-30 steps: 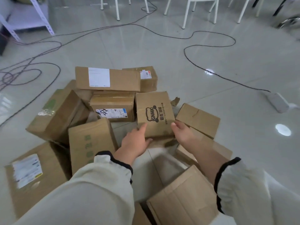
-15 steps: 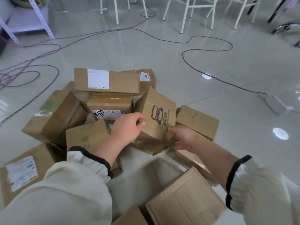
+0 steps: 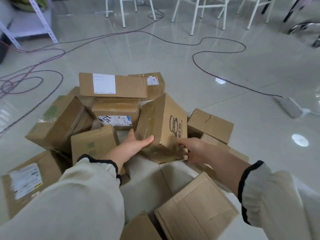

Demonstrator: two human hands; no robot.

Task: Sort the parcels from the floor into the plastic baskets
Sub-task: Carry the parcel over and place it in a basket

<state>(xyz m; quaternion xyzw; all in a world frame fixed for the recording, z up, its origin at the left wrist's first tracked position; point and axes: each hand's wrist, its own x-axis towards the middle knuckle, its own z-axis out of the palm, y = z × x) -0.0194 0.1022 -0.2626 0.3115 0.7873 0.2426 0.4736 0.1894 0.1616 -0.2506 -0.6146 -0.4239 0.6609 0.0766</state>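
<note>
Tipping further than before, printed box (image 3: 162,122), left hand (image 3: 135,146) now lower, right hand (image 3: 192,148), fingers of both gripping it.

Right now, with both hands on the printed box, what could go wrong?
The left hand and right hand grip the printed box only at its lower end, and it is tilted, so it may slip or tip onto the pile. The cables on the floor could trip the person carrying it away.

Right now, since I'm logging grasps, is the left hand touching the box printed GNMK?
Touching. The head view shows the left hand with its thumb lying across the taped side of the GNMK box, near its lower edge, with no gap.
</note>
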